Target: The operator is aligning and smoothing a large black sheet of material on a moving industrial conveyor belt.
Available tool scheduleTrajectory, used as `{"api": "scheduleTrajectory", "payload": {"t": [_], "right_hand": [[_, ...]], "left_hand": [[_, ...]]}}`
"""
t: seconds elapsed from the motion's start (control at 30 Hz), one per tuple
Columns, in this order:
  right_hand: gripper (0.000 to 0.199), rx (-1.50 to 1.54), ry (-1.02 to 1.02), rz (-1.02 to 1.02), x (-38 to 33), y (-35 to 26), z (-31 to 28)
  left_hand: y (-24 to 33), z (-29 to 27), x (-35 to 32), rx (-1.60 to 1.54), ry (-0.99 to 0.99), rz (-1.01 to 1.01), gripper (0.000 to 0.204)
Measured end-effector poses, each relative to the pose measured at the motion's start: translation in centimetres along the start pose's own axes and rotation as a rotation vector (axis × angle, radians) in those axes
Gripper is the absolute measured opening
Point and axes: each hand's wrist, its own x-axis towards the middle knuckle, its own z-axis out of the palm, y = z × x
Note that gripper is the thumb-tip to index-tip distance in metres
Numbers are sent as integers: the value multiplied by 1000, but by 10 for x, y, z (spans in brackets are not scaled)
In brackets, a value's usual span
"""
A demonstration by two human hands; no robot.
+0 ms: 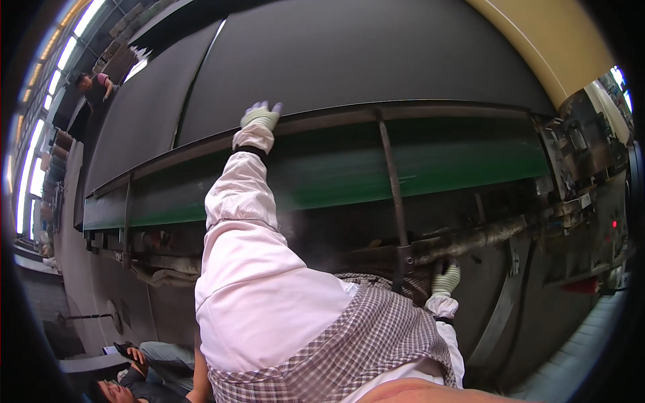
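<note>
My left hand (260, 115), in a pale striped knit glove, is stretched out over the near edge of a wide dark sheet (349, 60). Its fingers are apart and it holds nothing; whether it touches the sheet I cannot tell. A brown metal rail (322, 119) runs along that edge, with a green panel (336, 168) below it. Low beside my checked apron (376, 322), my right hand (446, 279) wears a similar glove. Its fingers look parted, with nothing visible in them, close to a wrapped pipe (470, 242).
A metal post (393, 181) stands between rail and pipe. Machinery (591, 148) fills the right side, under a large yellowish surface (544, 40). One person (97, 87) stands at the far left; another (151, 376) sits at the lower left, holding a dark phone-like object.
</note>
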Motion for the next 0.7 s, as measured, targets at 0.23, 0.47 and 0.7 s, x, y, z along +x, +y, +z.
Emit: {"api": "scheduleTrajectory", "payload": {"t": [0.23, 0.47, 0.7], "right_hand": [[32, -152, -69, 53, -4, 12, 6], [33, -257, -42, 39, -9, 20, 12], [30, -197, -45, 35, -6, 11, 7]], "left_hand": [[40, 19, 9, 3, 63, 312, 67], [-41, -2, 33, 198, 83, -68, 79], [-27, 29, 60, 40, -53, 278, 84]]}}
